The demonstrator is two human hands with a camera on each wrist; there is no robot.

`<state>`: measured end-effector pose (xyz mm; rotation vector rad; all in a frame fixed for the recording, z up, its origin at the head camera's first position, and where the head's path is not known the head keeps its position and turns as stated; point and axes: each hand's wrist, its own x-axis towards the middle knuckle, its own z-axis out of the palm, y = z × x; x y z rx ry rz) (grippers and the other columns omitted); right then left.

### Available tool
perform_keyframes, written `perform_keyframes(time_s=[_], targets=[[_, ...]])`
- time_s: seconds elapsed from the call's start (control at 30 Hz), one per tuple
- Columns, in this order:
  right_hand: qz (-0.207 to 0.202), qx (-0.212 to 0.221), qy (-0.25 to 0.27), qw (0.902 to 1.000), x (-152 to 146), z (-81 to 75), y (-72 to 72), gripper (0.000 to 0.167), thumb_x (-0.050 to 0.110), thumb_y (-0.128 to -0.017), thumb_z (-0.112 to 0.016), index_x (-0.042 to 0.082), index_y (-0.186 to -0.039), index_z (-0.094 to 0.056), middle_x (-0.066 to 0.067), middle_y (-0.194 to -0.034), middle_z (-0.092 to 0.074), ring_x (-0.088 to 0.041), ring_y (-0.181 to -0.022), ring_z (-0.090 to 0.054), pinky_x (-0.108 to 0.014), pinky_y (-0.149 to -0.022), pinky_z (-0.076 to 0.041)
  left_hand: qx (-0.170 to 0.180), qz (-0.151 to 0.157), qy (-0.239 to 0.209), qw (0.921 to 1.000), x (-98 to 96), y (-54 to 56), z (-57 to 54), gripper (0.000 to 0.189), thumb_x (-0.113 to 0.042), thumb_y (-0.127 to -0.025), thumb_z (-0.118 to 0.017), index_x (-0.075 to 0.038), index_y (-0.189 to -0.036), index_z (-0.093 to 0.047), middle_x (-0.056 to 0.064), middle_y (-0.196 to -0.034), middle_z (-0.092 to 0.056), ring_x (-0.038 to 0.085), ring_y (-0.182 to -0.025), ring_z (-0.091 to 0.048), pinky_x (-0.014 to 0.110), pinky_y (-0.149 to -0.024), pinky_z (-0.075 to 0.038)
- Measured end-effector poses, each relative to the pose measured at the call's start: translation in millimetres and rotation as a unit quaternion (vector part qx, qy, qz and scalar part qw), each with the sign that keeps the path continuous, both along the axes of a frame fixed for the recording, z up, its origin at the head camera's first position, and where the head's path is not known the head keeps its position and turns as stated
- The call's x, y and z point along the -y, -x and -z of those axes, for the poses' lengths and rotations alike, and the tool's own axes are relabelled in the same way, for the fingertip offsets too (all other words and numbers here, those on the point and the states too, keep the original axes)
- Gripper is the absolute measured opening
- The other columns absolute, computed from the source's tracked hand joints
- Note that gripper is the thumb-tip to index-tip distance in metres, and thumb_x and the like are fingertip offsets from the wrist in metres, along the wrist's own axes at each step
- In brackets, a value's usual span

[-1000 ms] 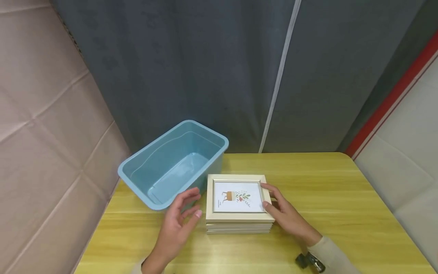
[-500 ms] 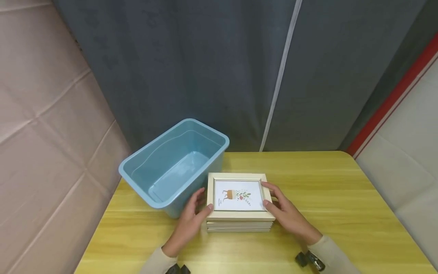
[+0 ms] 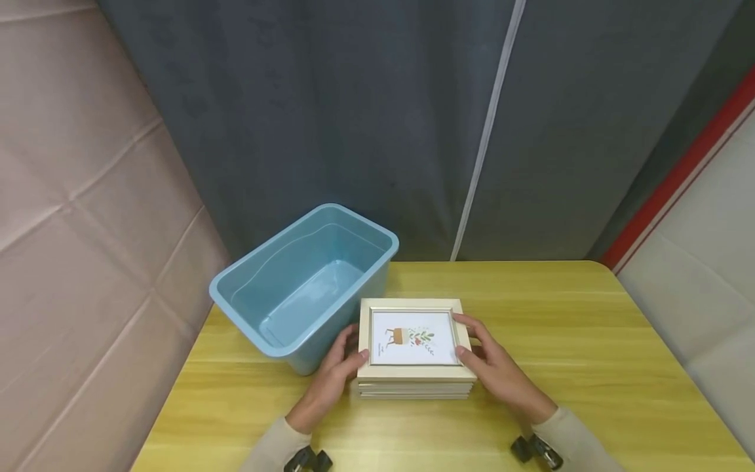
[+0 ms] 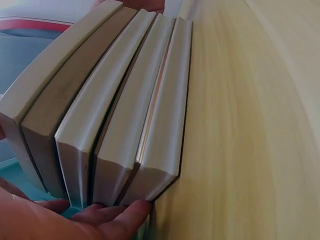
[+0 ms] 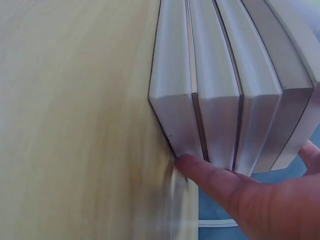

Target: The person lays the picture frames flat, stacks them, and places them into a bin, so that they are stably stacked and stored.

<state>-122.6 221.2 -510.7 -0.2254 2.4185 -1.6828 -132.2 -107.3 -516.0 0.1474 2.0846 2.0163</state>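
A stack of cream picture frames (image 3: pixel 415 372) lies flat on the table in the head view; the top one shows a print of a plant in a brown pot. My left hand (image 3: pixel 331 380) holds the stack's left side, thumb at the top frame's edge. On the opposite side, my right hand (image 3: pixel 501 375) grips the stack with its thumb over the top frame's border. Several frame edges (image 4: pixel 125 100) show layered in the left wrist view, with fingertips (image 4: pixel 134 212) against their ends. In the right wrist view, one finger (image 5: pixel 192 167) reaches the lowest frame.
A blue plastic tub (image 3: pixel 360 285) stands at the back left, close beside the stack and my left hand. The yellow wood-grain table (image 3: pixel 560 314) extends to the right. A dark grey curtain (image 3: pixel 354 118) hangs behind it, and pale sheets (image 3: pixel 77 262) line the sides.
My left hand has come in from the left, from beside the tub, and taken hold of the stack's left side. My right hand keeps its hold; the stack stays in place.
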Motion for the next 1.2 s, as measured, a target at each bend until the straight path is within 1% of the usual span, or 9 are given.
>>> perform_keyframes(time_s=[0.17,0.3,0.4,0.5,0.57,0.67,0.83,1.0,1.2], targets=[[0.011,-0.007,0.013,0.9998,2.0,1.8,-3.2,0.057,0.029,-0.11,-0.059,0.038,-0.161,-0.036,-0.024,-0.156,-0.044,-0.045,-0.13,-0.06,-0.038,-0.09,-0.06,-0.025,0.001,-0.004,0.9997,4.5,-1.4,3.7,0.084,-0.023,-0.101,-0.064,-0.016,-0.17,-0.018,0.025,-0.165,-0.035,0.044,-0.151,-0.038,0.047,-0.119,-0.036],[0.017,-0.031,0.013,0.9993,1.9,2.6,-7.9,0.058,0.025,-0.11,-0.059,0.033,-0.162,-0.037,-0.025,-0.154,-0.046,-0.043,-0.127,-0.062,-0.034,-0.088,-0.06,-0.05,0.021,-0.012,0.9984,5.2,-2.8,4.0,0.085,-0.019,-0.102,-0.064,-0.027,-0.172,-0.015,0.018,-0.173,-0.025,0.04,-0.158,-0.028,0.038,-0.124,-0.032],[0.033,-0.044,0.01,0.9985,1.9,3.1,-11.3,0.058,0.023,-0.109,-0.06,0.032,-0.162,-0.038,-0.022,-0.154,-0.047,-0.04,-0.124,-0.063,-0.032,-0.085,-0.06,-0.073,0.037,-0.008,0.9966,4.6,-3.1,3.4,0.086,-0.019,-0.103,-0.063,-0.029,-0.172,-0.013,0.01,-0.178,-0.014,0.035,-0.163,-0.015,0.038,-0.128,-0.023],[0.052,-0.047,0.011,0.9975,3.0,3.2,-14.2,0.057,0.022,-0.109,-0.06,0.032,-0.161,-0.04,-0.02,-0.157,-0.044,-0.043,-0.127,-0.061,-0.032,-0.083,-0.059,-0.092,0.045,0.0,0.9947,3.5,-3.4,3.0,0.085,-0.02,-0.103,-0.063,-0.03,-0.172,-0.013,0.001,-0.18,-0.007,0.03,-0.165,-0.004,0.055,-0.13,-0.008],[0.058,-0.052,0.015,0.9969,4.1,3.1,-15.8,0.056,0.021,-0.109,-0.06,0.03,-0.161,-0.041,-0.02,-0.16,-0.04,-0.046,-0.129,-0.059,-0.033,-0.083,-0.059,-0.094,0.045,0.003,0.9945,2.7,-4.1,2.4,0.084,-0.02,-0.103,-0.063,-0.03,-0.171,-0.015,0.0,-0.18,-0.009,0.029,-0.165,-0.003,0.063,-0.129,-0.003],[0.065,-0.062,0.017,0.9958,4.7,1.9,-18.0,0.055,0.018,-0.109,-0.058,0.027,-0.16,-0.042,-0.019,-0.163,-0.036,-0.046,-0.13,-0.058,-0.033,-0.083,-0.059,-0.093,0.045,0.027,0.9943,1.5,-6.9,0.2,0.079,-0.022,-0.103,-0.062,-0.034,-0.17,-0.022,0.006,-0.176,-0.021,0.036,-0.161,-0.021,0.067,-0.126,-0.013],[0.074,-0.071,0.026,0.9944,-0.8,-8.2,-19.7,0.055,0.015,-0.109,-0.057,0.027,-0.161,-0.042,-0.013,-0.166,-0.036,-0.021,-0.124,-0.061,-0.032,-0.087,-0.059,-0.093,0.041,0.049,0.9936,-3.6,-12.0,-9.6,0.072,-0.024,-0.104,-0.06,-0.037,-0.168,-0.029,0.013,-0.163,-0.034,0.044,-0.145,-0.045,0.065,-0.117,-0.034],[0.063,-0.11,0.028,0.9916,-7.6,-28.7,-17.2,0.055,0.01,-0.109,-0.053,0.021,-0.162,-0.041,-0.016,-0.164,-0.038,-0.001,-0.118,-0.059,-0.029,-0.086,-0.058,-0.098,0.032,0.043,0.9937,-10.7,-16.3,-29.3,0.072,-0.026,-0.103,-0.059,-0.04,-0.167,-0.028,0.015,-0.161,-0.033,0.045,-0.142,-0.045,0.054,-0.108,-0.044],[0.062,-0.111,0.027,0.9915,-12.0,-56.2,-14.8,0.055,0.012,-0.11,-0.049,0.022,-0.163,-0.041,-0.015,-0.161,-0.042,-0.003,-0.119,-0.058,-0.025,-0.089,-0.054,-0.106,0.02,0.045,0.9931,-20.5,-23.0,-54.7,0.074,-0.028,-0.104,-0.058,-0.042,-0.168,-0.024,0.016,-0.158,-0.031,0.042,-0.139,-0.043,0.047,-0.101,-0.046]])
